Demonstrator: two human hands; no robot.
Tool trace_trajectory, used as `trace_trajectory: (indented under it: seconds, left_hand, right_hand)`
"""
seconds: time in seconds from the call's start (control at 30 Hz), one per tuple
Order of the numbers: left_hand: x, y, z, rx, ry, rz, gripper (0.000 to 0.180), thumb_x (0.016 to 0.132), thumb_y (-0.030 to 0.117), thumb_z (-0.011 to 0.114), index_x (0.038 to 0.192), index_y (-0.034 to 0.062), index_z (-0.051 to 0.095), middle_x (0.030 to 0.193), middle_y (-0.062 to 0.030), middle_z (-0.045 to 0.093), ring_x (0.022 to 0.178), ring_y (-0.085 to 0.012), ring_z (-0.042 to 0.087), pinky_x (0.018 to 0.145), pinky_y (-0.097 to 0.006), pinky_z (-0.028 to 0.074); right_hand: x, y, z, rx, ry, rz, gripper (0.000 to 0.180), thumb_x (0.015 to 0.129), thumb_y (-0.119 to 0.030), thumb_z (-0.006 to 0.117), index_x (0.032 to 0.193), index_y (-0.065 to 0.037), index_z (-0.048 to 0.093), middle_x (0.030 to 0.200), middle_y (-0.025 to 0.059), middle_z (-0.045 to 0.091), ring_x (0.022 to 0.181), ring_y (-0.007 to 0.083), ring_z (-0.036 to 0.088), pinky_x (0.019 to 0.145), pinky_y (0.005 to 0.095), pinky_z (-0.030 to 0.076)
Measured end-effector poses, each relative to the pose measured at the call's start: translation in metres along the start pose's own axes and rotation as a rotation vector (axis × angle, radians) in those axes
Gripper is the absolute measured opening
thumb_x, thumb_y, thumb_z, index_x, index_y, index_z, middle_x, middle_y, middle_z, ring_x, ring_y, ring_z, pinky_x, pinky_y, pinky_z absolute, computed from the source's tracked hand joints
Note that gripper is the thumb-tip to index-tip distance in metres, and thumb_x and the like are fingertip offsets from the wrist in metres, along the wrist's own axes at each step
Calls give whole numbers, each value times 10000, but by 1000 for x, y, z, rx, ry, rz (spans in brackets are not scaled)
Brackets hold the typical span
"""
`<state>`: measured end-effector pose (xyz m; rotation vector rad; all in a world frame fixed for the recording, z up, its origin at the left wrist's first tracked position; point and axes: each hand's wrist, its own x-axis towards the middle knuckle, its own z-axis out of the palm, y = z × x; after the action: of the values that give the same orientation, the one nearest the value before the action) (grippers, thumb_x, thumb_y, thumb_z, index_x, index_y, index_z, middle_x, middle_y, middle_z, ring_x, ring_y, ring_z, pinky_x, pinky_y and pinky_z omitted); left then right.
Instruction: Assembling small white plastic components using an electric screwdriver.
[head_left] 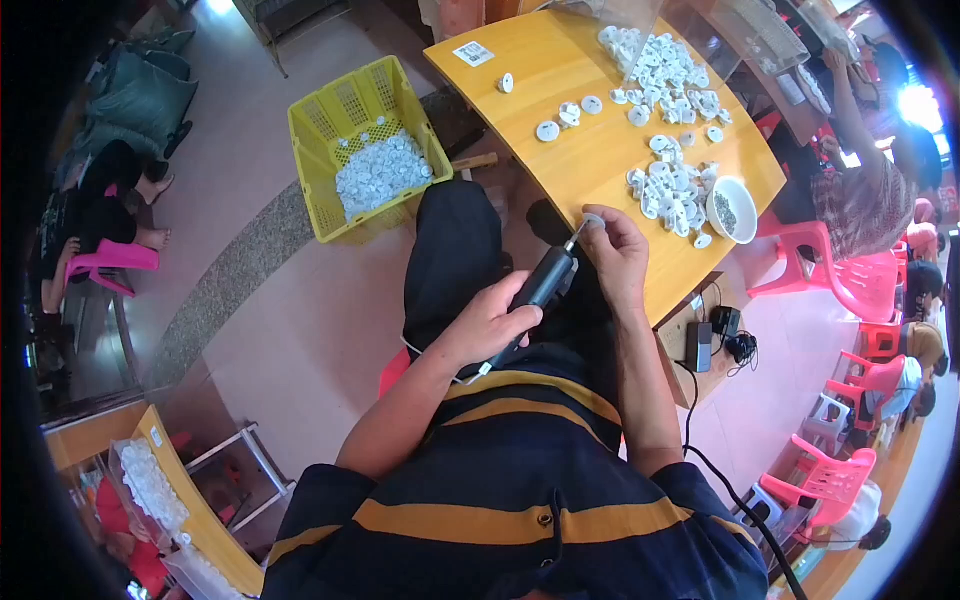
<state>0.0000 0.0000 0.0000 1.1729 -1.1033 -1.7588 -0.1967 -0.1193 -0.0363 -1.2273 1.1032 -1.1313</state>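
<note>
My left hand (pixel 497 322) is wrapped round a black electric screwdriver (pixel 546 285), which points up and to the right. A white cable runs from its lower end. Between the fingertips of my right hand (pixel 617 255) is a small round white plastic part (pixel 594 221), and the screwdriver's tip meets it or is very close to it. Both hands are just off the near edge of the wooden table (pixel 560 190). On that table lie heaps of similar white plastic parts (pixel 668 190), and beside them stands a white bowl (pixel 735 210) holding small metallic pieces, seemingly screws.
Left of my knee, a yellow crate (pixel 320 185) holds many white pieces. A black power adapter (pixel 698 345) and cables lie on a low box at the right. Pink chairs (pixel 830 265) and other people sit further right. A white-railed frame (pixel 245 465) stands lower left.
</note>
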Motion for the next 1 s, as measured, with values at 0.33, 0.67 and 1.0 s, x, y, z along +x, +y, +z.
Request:
trace_trajectory:
  seconds: [0.33,0.67,1.0]
  left_hand:
    - [-2,1,-5,-178,-44,-71,257,980,106,552,1228,39,535,934,-55,649,668,-106,631,605,-247,530]
    - [-5,-4,-13,-516,-145,-129,212,999,151,550,1175,33,544,957,-102,681,666,-142,669,578,-279,578]
    - [-2,-8,-17,-651,-195,-124,201,1006,164,544,1151,25,545,982,-121,688,702,-162,692,584,-298,602]
  right_hand:
    - [0,0,2,26,-24,-8,158,991,1,651,1139,17,702,987,17,712,907,84,666,842,238,552]
    - [-1,-1,-1,56,-74,23,156,992,5,647,1139,19,698,1001,12,710,925,87,665,852,242,547]
    - [3,6,-7,45,-115,14,174,1007,-26,641,1175,-8,683,1049,23,714,947,90,671,868,226,555]
